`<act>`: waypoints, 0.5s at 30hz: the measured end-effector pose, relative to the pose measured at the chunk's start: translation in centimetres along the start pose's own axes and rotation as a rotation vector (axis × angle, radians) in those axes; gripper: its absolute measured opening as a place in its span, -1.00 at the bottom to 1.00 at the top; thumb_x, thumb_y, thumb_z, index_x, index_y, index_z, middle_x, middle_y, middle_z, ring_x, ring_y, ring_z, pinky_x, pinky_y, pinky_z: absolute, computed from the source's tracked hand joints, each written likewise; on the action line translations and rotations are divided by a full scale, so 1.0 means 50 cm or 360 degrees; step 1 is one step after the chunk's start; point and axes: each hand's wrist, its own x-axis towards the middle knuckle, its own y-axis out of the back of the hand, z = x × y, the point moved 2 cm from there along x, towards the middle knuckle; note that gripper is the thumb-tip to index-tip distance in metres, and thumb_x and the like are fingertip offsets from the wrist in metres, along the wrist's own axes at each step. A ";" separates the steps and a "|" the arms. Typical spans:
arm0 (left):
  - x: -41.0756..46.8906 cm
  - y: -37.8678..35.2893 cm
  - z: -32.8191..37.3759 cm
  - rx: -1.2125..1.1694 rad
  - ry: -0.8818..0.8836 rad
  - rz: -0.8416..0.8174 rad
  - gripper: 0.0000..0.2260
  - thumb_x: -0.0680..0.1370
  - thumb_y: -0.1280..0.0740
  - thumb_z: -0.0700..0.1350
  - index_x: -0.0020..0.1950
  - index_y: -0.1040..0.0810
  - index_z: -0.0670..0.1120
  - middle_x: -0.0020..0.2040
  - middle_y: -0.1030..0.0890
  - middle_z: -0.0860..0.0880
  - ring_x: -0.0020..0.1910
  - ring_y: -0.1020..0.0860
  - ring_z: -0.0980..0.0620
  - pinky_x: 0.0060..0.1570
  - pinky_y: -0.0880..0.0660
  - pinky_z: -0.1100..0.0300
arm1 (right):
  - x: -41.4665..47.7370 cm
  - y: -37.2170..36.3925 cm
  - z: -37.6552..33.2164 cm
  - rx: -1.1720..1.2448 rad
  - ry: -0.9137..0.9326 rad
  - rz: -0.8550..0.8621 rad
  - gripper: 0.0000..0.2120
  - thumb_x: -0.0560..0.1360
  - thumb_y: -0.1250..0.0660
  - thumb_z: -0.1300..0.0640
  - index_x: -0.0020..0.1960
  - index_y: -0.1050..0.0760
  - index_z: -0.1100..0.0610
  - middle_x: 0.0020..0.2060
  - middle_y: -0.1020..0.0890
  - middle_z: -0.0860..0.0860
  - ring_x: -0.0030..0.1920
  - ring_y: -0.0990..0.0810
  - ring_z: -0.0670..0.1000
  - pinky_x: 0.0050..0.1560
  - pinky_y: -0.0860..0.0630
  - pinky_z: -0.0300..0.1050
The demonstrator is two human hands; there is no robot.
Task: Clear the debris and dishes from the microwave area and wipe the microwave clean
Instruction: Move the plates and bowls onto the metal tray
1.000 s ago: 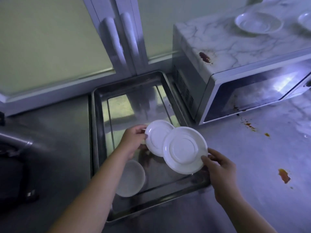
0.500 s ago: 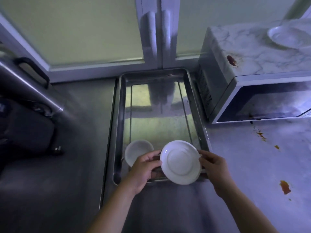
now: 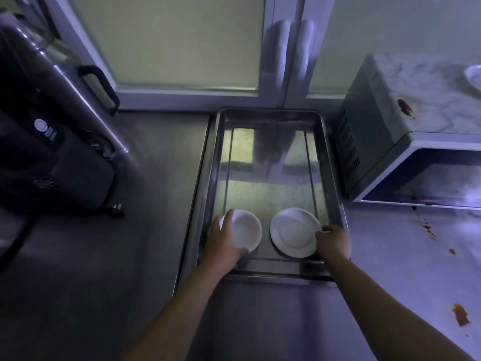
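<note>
A steel tray (image 3: 205, 178) lies on the counter left of the white microwave (image 3: 385, 142). Two white dishes sit at the tray's near end. My left hand (image 3: 221, 246) grips the left rim of the small white bowl (image 3: 248, 230). My right hand (image 3: 334, 241) pinches the right edge of the white plate (image 3: 292, 231), which lies flat on the tray floor. A red-brown stain (image 3: 404, 106) marks the microwave's marbled top, and another white dish (image 3: 475, 76) shows partly at the right edge.
Orange sauce spots (image 3: 460, 313) dot the counter right of the tray, with smaller drips (image 3: 426, 227) under the microwave door. A dark appliance with a steel body and black handle (image 3: 65, 142) stands at the left. Window frames (image 3: 286, 61) rise behind the tray.
The plate has come down from above the tray's near rim onto the tray floor. My left hand left the plate and took the bowl's rim. The view swung left.
</note>
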 end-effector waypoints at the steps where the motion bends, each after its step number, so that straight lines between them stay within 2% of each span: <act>1: 0.003 -0.002 -0.002 -0.0027 -0.0004 -0.0008 -0.04 0.31 -0.61 -0.03 0.56 -0.12 0.12 0.49 -0.25 -0.05 0.42 -0.28 -0.11 0.25 -0.39 0.03 | -0.005 -0.006 -0.004 0.0021 -0.0012 0.0019 -0.89 0.36 -0.30 0.27 -0.28 -0.54 0.11 -0.33 -0.64 0.09 -0.23 -0.62 0.23 -0.14 -0.64 0.09; 6: 0.014 0.000 -0.012 0.0019 -0.0100 -0.0110 -0.04 0.33 -0.60 0.00 0.57 -0.08 0.15 0.51 -0.21 -0.04 0.44 -0.26 -0.12 0.30 -0.40 -0.05 | -0.031 -0.021 -0.004 -0.0011 -0.0099 0.0056 -0.87 0.38 -0.29 0.17 -0.20 -0.57 0.22 -0.29 -0.63 0.15 -0.18 -0.63 0.26 -0.14 -0.58 0.02; 7: 0.015 -0.002 -0.015 0.0039 -0.0131 -0.0134 -0.04 0.34 -0.59 0.00 0.58 -0.07 0.15 0.51 -0.19 -0.05 0.44 -0.25 -0.12 0.32 -0.40 -0.08 | -0.037 -0.020 -0.003 -0.0014 -0.0104 0.0043 -0.84 0.39 -0.30 0.16 -0.12 -0.58 0.22 -0.22 -0.66 0.16 -0.13 -0.64 0.27 -0.11 -0.59 0.04; 9: 0.018 -0.007 -0.020 0.0051 -0.0169 -0.0130 -0.05 0.35 -0.58 0.02 0.58 -0.07 0.15 0.53 -0.18 -0.05 0.44 -0.25 -0.13 0.33 -0.39 -0.10 | -0.049 -0.012 0.002 -0.0004 -0.0099 0.0043 -0.65 0.42 -0.33 0.12 0.18 -0.56 0.19 0.01 -0.67 0.15 0.01 -0.64 0.25 0.00 -0.55 -0.02; 10: 0.021 -0.010 -0.023 0.0039 -0.0183 -0.0110 -0.05 0.34 -0.58 0.03 0.58 -0.08 0.14 0.53 -0.19 -0.05 0.44 -0.26 -0.13 0.33 -0.38 -0.08 | -0.056 -0.003 0.002 0.0007 -0.0094 0.0058 -0.60 0.43 -0.33 0.11 0.25 -0.54 0.16 0.05 -0.67 0.14 0.05 -0.64 0.23 0.04 -0.53 -0.02; 11: 0.024 -0.013 -0.024 0.0023 -0.0197 -0.0087 -0.04 0.32 -0.59 0.04 0.58 -0.10 0.13 0.53 -0.20 -0.04 0.43 -0.27 -0.13 0.34 -0.38 -0.07 | -0.066 0.010 0.002 0.0043 -0.0084 0.0070 -0.64 0.43 -0.33 0.12 0.22 -0.56 0.13 0.01 -0.68 0.12 0.03 -0.64 0.23 0.06 -0.57 0.03; 13: 0.032 -0.015 -0.025 -0.0002 -0.0239 -0.0065 -0.03 0.30 -0.61 0.06 0.58 -0.14 0.09 0.53 -0.21 -0.06 0.42 -0.29 -0.14 0.33 -0.38 -0.07 | -0.092 0.040 0.002 0.0163 -0.0062 0.0116 -0.83 0.41 -0.32 0.16 -0.01 -0.59 0.08 -0.16 -0.68 0.07 -0.11 -0.66 0.23 0.01 -0.63 0.21; 15: 0.042 -0.015 -0.018 0.0034 -0.0273 -0.0086 -0.03 0.31 -0.59 0.08 0.59 -0.13 0.08 0.52 -0.20 -0.09 0.43 -0.29 -0.16 0.32 -0.39 -0.07 | -0.120 0.079 0.005 0.0254 -0.0053 0.0182 -0.84 0.42 -0.31 0.19 -0.02 -0.58 0.06 -0.21 -0.67 0.01 -0.19 -0.66 0.20 -0.03 -0.64 0.25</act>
